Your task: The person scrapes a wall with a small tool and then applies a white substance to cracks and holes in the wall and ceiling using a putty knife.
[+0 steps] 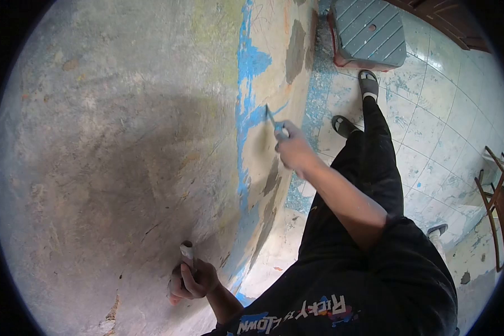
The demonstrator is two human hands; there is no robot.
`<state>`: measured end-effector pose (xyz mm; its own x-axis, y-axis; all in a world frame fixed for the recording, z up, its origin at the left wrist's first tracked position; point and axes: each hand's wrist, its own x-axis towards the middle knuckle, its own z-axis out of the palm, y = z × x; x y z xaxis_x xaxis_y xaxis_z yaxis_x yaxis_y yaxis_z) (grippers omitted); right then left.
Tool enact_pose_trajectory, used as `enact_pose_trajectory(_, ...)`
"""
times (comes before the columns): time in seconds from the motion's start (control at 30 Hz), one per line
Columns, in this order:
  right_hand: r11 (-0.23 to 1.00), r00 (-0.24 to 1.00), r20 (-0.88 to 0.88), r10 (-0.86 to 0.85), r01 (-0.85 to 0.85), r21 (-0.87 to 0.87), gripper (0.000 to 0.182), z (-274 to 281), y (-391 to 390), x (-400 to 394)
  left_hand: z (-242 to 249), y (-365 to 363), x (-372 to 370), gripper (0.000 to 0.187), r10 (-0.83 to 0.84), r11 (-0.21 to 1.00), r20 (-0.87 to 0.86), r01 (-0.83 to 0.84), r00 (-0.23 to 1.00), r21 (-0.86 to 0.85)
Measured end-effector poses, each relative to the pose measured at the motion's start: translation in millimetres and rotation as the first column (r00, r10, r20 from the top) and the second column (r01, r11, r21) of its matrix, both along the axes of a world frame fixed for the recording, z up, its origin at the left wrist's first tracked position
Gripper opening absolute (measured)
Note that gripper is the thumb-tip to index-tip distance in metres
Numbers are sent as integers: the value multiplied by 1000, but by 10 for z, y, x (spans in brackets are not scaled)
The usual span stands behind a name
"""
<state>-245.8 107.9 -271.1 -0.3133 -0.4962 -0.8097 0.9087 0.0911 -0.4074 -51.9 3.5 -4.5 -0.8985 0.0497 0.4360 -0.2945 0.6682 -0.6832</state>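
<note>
My right hand [294, 147] is closed around the handle of a scraper [270, 116]. The scraper's thin blade points at the wall [123, 145], where a ragged strip of blue paint [254, 60] runs beside beige patches. Whether the blade touches the surface is hard to tell. Lower down, my left hand [195, 280] grips a pale cylinder with a dark end [188, 252], close to the bare grey part of the wall. The rest of the cylinder is hidden in the fingers, so its kind cannot be made out.
A grey-blue plastic stool [369, 31] stands on the tiled floor [431, 106], near my sandalled foot [368, 83]. Blue paint flakes [315, 103] are scattered along the wall's base. Brown wooden furniture [494, 204] is at the right edge.
</note>
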Motion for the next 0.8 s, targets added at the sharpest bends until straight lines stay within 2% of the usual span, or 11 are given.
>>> enact_pose_trajectory(0.1,1000,995,100,-15,15,-5,19,15,14,-145,-13,-19,22,26,-29,998,-14,29,999,50)
enact_pose_trajectory(0.2,1000,995,94,-19,21,-18,19,228,33,-73,-13,-7,8,26,-26,996,-17,28,1000,81)
enact_pose_trajectory(0.3,997,999,29,21,-23,80,20,185,-2,-161,21,-27,38,25,-51,999,13,50,999,18)
enact_pose_trajectory(0.33,999,989,146,-40,40,-1,20,59,-24,-212,42,-20,66,24,-50,998,22,49,999,25)
enact_pose_trajectory(0.53,1000,993,114,10,-9,-6,21,252,33,-148,-5,-22,40,22,-39,998,-2,39,999,47)
enact_pose_trajectory(0.6,999,977,210,-37,41,-17,22,-210,-40,-161,14,-6,11,22,-37,999,19,37,999,6)
enact_pose_trajectory(0.63,997,967,245,-67,75,-22,23,-273,-69,-268,30,10,29,23,-34,999,13,34,999,23)
enact_pose_trajectory(0.67,998,982,182,-51,47,30,24,-234,-75,-227,26,8,48,24,-38,999,1,38,999,39)
enact_pose_trajectory(0.73,999,989,148,-10,15,-35,25,41,-39,-157,-47,-66,11,26,-53,997,-28,54,998,54)
enact_pose_trajectory(0.8,999,980,199,-7,14,-32,23,336,30,-145,-4,-44,72,27,-44,997,-17,45,999,63)
